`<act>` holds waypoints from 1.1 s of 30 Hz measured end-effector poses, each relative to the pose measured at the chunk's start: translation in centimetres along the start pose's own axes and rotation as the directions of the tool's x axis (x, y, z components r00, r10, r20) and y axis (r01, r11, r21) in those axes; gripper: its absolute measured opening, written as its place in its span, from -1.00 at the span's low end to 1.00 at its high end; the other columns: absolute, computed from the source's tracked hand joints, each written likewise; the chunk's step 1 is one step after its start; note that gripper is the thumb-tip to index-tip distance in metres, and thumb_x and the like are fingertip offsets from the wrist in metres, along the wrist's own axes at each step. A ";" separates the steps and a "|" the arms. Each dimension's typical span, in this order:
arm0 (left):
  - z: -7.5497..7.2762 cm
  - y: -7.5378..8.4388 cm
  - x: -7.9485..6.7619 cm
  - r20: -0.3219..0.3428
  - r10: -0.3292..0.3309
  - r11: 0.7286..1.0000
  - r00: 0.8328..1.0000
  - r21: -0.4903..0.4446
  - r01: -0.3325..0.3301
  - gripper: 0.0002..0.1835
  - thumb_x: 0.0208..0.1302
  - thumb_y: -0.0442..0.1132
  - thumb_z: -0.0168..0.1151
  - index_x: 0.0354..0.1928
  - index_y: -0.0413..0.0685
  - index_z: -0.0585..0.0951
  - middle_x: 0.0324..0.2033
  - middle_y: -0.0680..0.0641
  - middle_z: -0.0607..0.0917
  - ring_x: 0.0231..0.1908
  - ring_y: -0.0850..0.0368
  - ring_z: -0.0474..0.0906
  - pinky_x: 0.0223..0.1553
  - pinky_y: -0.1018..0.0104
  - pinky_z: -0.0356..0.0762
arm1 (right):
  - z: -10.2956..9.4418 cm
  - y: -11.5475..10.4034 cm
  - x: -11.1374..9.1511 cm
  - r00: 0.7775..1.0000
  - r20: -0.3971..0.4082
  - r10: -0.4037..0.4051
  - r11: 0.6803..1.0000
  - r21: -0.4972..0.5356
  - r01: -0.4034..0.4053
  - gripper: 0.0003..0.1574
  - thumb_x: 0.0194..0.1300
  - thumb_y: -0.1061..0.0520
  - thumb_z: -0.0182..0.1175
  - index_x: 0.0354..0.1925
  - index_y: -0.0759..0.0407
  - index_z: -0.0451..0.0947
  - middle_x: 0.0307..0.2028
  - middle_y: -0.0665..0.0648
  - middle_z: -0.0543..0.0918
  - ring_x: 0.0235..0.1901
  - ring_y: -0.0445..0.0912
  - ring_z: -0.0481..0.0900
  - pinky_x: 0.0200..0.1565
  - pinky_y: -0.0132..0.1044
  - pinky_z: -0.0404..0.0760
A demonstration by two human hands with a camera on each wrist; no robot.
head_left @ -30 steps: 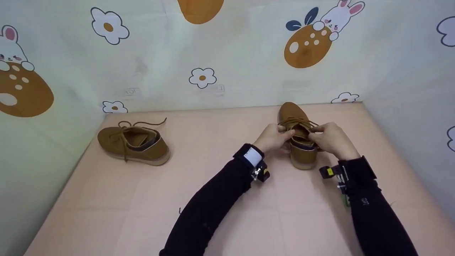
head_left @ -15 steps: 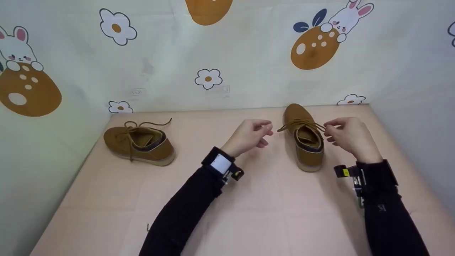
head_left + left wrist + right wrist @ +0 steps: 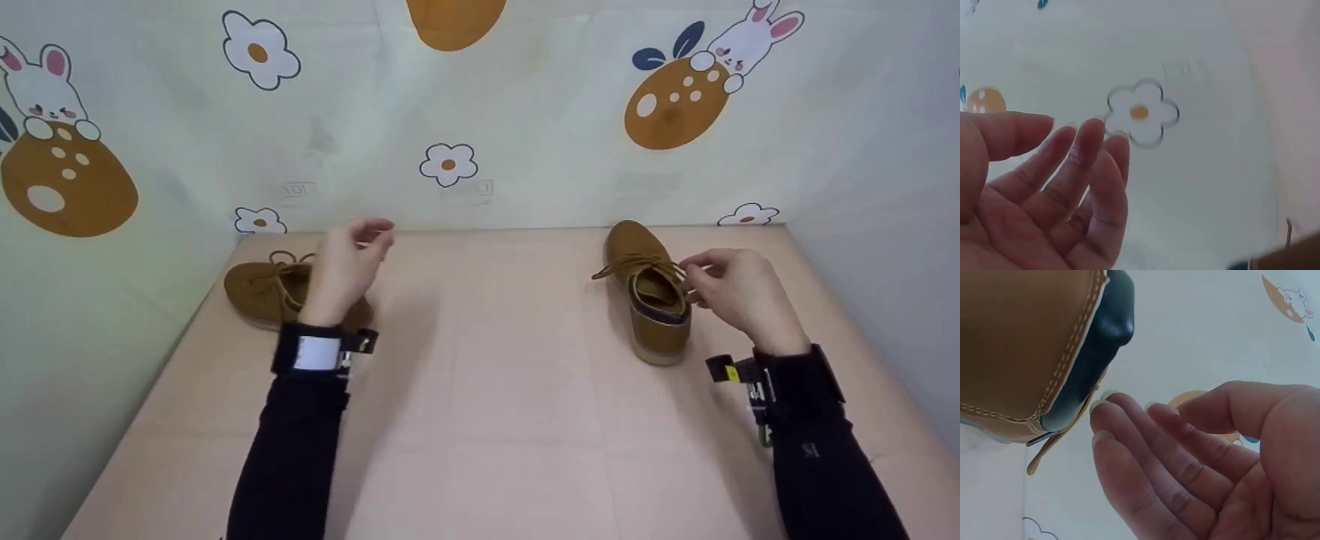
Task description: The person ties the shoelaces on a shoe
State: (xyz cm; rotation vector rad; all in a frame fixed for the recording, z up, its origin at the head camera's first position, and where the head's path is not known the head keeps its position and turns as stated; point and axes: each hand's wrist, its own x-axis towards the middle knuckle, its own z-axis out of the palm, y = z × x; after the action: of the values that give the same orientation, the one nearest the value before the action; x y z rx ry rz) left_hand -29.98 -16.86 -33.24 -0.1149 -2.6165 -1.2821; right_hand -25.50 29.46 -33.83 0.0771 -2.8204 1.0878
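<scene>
A brown lace-up shoe (image 3: 661, 341) stands at the right, its toe toward the back wall and its laces (image 3: 634, 262) tied across the front. My right hand (image 3: 739, 292) hovers at its right side, fingers loosely bent; in the right wrist view nothing is between thumb and fingers, and the shoe's heel (image 3: 1022, 343) is close by. Over the matching left shoe (image 3: 251, 294) is my left hand (image 3: 343, 274), hiding much of its heel and opening. That hand holds nothing, its fingers relaxed in the left wrist view; a brown edge of shoe (image 3: 1297, 256) shows below.
A pale pink surface (image 3: 517, 360) lies between the two shoes. Behind it rises a white wall covering (image 3: 540, 120) printed with rabbits and flowers, with side walls at left and right.
My left hand has left the right shoe and swung left to above the left shoe. My right hand has let go and drawn slightly right. The right shoe's laces now lie spread to the sides.
</scene>
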 end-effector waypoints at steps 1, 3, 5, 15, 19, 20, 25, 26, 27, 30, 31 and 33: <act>-1.1 -0.9 0.0 -0.027 -0.034 0.999 0.999 0.020 0.035 -0.70 0.45 -0.20 0.13 0.11 -0.16 0.63 -0.08 -0.16 0.70 -0.13 -0.03 0.62 -0.11 0.14 0.56 | 0.0 -0.1 -0.1 1.000 -0.003 -0.011 1.000 -0.012 0.011 -0.63 0.47 0.11 0.07 0.02 0.35 0.63 -0.31 0.27 0.74 -0.39 -0.04 0.73 -0.39 -0.42 0.61; -2.9 -2.7 -0.2 -0.073 -0.101 0.991 0.992 0.079 0.106 -0.65 0.43 -0.19 0.15 0.16 -0.20 0.59 -0.04 -0.22 0.68 -0.07 -0.11 0.59 -0.07 0.07 0.51 | 0.1 -0.4 -0.2 0.999 -0.009 -0.037 0.999 -0.031 0.037 -0.63 0.46 0.10 0.07 0.00 0.32 0.65 -0.33 0.24 0.74 -0.40 -0.03 0.71 -0.43 -0.43 0.56; -4.4 -4.3 -0.3 -0.126 -0.155 0.974 0.980 0.146 0.172 -0.59 0.38 -0.19 0.18 0.19 -0.26 0.55 0.02 -0.29 0.62 0.00 -0.21 0.54 0.01 -0.03 0.46 | 0.1 -0.5 -0.4 0.998 -0.014 -0.058 0.997 -0.049 0.057 -0.64 0.46 0.07 0.08 -0.02 0.30 0.66 -0.33 0.22 0.74 -0.41 -0.05 0.70 -0.45 -0.41 0.53; -8.4 -8.1 -1.6 -0.014 -0.486 0.838 0.874 0.276 0.471 0.07 0.38 0.24 0.03 0.43 -0.57 -0.13 0.29 -0.60 0.25 0.26 -0.45 0.27 0.25 -0.19 0.27 | 0.3 -0.4 -0.5 0.986 -0.063 -0.153 0.983 -0.115 0.145 -0.68 0.44 0.12 0.10 -0.08 0.27 0.70 -0.36 0.22 0.75 -0.45 -0.08 0.68 -0.50 -0.39 0.46; -7.8 -8.4 -1.7 0.042 -0.535 0.812 0.844 0.302 0.499 0.15 0.35 0.27 0.02 0.41 -0.60 -0.28 0.20 -0.63 0.31 0.15 -0.42 0.36 0.13 -0.12 0.42 | 0.7 -0.5 -0.5 0.984 -0.055 -0.171 0.981 -0.106 0.164 -0.69 0.43 0.15 0.09 -0.09 0.29 0.69 -0.36 0.22 0.75 -0.40 0.03 0.72 -0.49 -0.40 0.46; -7.6 -8.5 -1.7 0.038 -0.533 0.810 0.845 0.311 0.497 0.12 0.36 0.23 0.04 0.41 -0.61 -0.24 0.16 -0.62 0.35 0.11 -0.40 0.39 0.08 -0.11 0.46 | 0.8 -0.5 -0.5 0.984 -0.047 -0.170 0.981 -0.098 0.165 -0.70 0.44 0.15 0.09 -0.08 0.30 0.69 -0.36 0.23 0.75 -0.38 0.06 0.73 -0.50 -0.40 0.46; -7.1 -9.1 -1.5 -0.031 -0.491 0.824 0.871 0.307 0.476 -0.10 0.33 -0.03 0.01 0.39 -0.65 -0.07 0.15 -0.61 0.36 0.09 -0.40 0.37 0.09 -0.14 0.44 | 1.4 -0.7 -0.4 0.985 -0.021 -0.173 0.981 -0.089 0.171 -0.71 0.43 0.19 0.10 -0.07 0.35 0.67 -0.32 0.27 0.75 -0.35 0.08 0.73 -0.50 -0.39 0.47; -7.0 -9.3 -1.5 -0.045 -0.479 0.829 0.877 0.304 0.469 -0.14 0.32 -0.07 -0.01 0.38 -0.65 -0.03 0.16 -0.61 0.36 0.10 -0.40 0.37 0.12 -0.16 0.41 | 1.5 -0.7 -0.4 0.985 -0.019 -0.173 0.981 -0.091 0.171 -0.71 0.43 0.20 0.10 -0.08 0.35 0.67 -0.31 0.27 0.75 -0.36 0.07 0.73 -0.50 -0.39 0.48; -6.9 -9.4 -1.5 -0.059 -0.468 0.835 0.882 0.298 0.463 -0.17 0.31 -0.10 -0.01 0.37 -0.64 0.01 0.16 -0.60 0.38 0.10 -0.40 0.37 0.13 -0.18 0.40 | 1.6 -0.8 -0.3 0.984 -0.018 -0.175 0.980 -0.095 0.173 -0.71 0.42 0.20 0.10 -0.08 0.35 0.67 -0.31 0.27 0.74 -0.36 0.07 0.73 -0.50 -0.38 0.48; -7.0 -9.7 -1.5 -0.084 -0.439 0.853 0.895 0.274 0.444 -0.25 0.30 -0.17 -0.03 0.35 -0.63 0.09 0.15 -0.57 0.40 0.09 -0.40 0.39 0.12 -0.19 0.40 | 1.9 -1.0 -0.3 0.983 -0.019 -0.182 0.979 -0.097 0.179 -0.71 0.42 0.20 0.09 -0.09 0.34 0.68 -0.33 0.25 0.75 -0.37 0.05 0.73 -0.50 -0.38 0.49; -7.0 -9.7 -1.5 -0.086 -0.430 0.860 0.899 0.264 0.437 -0.26 0.31 -0.18 -0.03 0.36 -0.62 0.08 0.16 -0.57 0.39 0.09 -0.40 0.39 0.11 -0.19 0.42 | 2.0 -1.0 -0.3 0.982 -0.021 -0.186 0.979 -0.093 0.183 -0.71 0.43 0.20 0.08 -0.09 0.34 0.68 -0.35 0.24 0.75 -0.37 0.05 0.73 -0.50 -0.38 0.49; -7.2 -9.5 -1.6 -0.084 -0.410 0.877 0.908 0.238 0.418 -0.30 0.34 -0.19 -0.03 0.35 -0.59 0.11 0.13 -0.57 0.43 -0.01 -0.37 0.51 -0.02 -0.11 0.54 | 2.2 -1.3 -0.4 0.980 -0.029 -0.197 0.977 -0.084 0.194 -0.71 0.43 0.20 0.08 -0.10 0.34 0.67 -0.38 0.23 0.75 -0.38 0.05 0.73 -0.50 -0.40 0.50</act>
State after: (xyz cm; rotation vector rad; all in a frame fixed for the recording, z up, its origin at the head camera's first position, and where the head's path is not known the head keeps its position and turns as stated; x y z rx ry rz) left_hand -28.81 -28.31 -36.72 0.5334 -2.8451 -1.0300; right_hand -25.22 27.02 -34.68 0.3167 -2.7496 0.9214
